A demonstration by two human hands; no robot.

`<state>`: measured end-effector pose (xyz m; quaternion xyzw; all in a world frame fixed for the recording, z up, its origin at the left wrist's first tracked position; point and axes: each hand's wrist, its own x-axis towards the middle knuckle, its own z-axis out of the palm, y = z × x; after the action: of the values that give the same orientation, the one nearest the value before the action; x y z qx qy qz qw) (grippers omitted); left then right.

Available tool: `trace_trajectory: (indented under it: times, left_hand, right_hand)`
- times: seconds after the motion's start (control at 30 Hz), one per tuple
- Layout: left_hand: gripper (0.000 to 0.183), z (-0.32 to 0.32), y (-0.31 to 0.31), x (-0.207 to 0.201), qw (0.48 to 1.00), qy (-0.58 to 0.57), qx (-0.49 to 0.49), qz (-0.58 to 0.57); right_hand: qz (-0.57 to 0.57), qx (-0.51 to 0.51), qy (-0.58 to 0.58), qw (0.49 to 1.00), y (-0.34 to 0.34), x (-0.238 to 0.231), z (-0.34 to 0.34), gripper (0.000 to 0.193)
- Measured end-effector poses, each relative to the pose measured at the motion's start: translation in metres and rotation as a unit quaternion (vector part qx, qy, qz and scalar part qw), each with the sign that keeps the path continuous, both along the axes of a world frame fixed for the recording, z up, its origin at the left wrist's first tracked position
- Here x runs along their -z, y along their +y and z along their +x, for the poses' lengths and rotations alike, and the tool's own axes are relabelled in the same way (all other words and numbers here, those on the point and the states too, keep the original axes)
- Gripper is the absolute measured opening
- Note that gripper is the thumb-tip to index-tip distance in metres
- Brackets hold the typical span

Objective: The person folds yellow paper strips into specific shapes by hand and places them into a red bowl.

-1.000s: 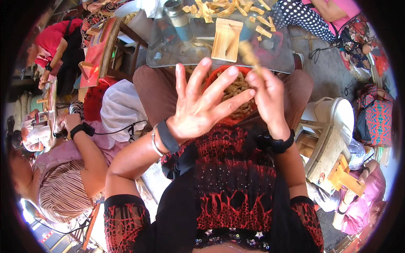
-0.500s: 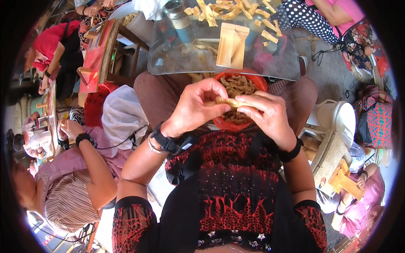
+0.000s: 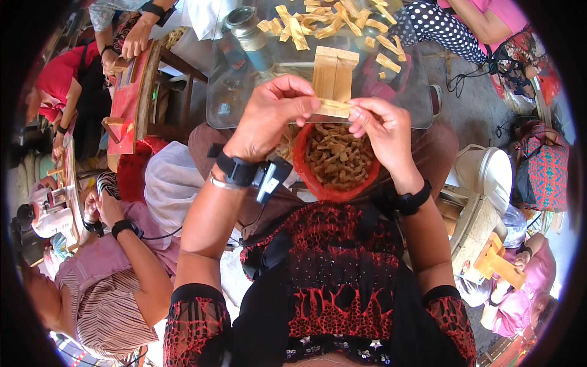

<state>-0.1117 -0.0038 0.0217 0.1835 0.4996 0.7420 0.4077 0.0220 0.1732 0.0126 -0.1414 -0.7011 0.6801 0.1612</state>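
A short pale-yellow, flattened strip [image 3: 334, 104] of what looks like dried plant material is stretched level between my hands. My left hand [image 3: 276, 113] pinches its left end between thumb and fingers. At the other end, my right hand [image 3: 386, 125] grips it with thumb and fingertips. The strip lies over the near edge of a grooved wooden block [image 3: 334, 68] on the glass-topped table; whether it touches the wood I cannot tell. Below my hands, a red tub [image 3: 300, 173] between my knees holds many brownish, twisted pieces [image 3: 339, 156].
More yellow strips [image 3: 333, 21] are strewn on the table's far part, beside a metal-topped flask [image 3: 249, 35]. Co-workers sit close on both sides; one in a striped top [image 3: 107, 306] is at my left. A white bucket [image 3: 492, 174] stands at right.
Both hands have moved forward, away from my body, carrying the strip from above the red tub to the wooden block's near edge. The strip now looks flatter and straighter.
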Motion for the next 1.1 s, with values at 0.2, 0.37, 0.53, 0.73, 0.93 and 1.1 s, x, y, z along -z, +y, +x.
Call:
trace_trajectory:
  times: [0.2,0.37,0.53,0.73,0.93,1.1]
  left_hand:
    - [0.016,-0.028,0.015,0.023,0.995,-0.070,-0.052,-0.039]
    - [0.016,-0.035,0.018,0.031,0.993,-0.070,-0.062,-0.066]
    - [0.016,-0.034,0.027,0.037,0.994,-0.033,-0.063,-0.085]
    - [0.013,-0.018,0.018,0.031,0.987,-0.017,-0.079,-0.138]
    - [0.019,0.050,0.000,0.058,0.986,-0.022,0.022,-0.164]
    - [0.037,0.088,0.006,0.087,0.964,0.141,0.051,-0.222]
  right_hand:
    - [-0.008,0.067,-0.027,0.997,0.014,0.022,-0.026,0.015]
    - [-0.011,0.086,-0.031,0.996,0.017,0.028,-0.037,0.014]
    - [0.040,0.079,-0.059,0.994,0.023,0.040,-0.043,0.009]
    - [0.120,0.108,-0.035,0.986,0.033,0.040,-0.012,0.007]
    - [0.079,0.136,-0.033,0.987,0.047,0.024,0.031,0.011]
    - [0.070,0.160,-0.063,0.983,0.051,0.028,0.045,0.010]
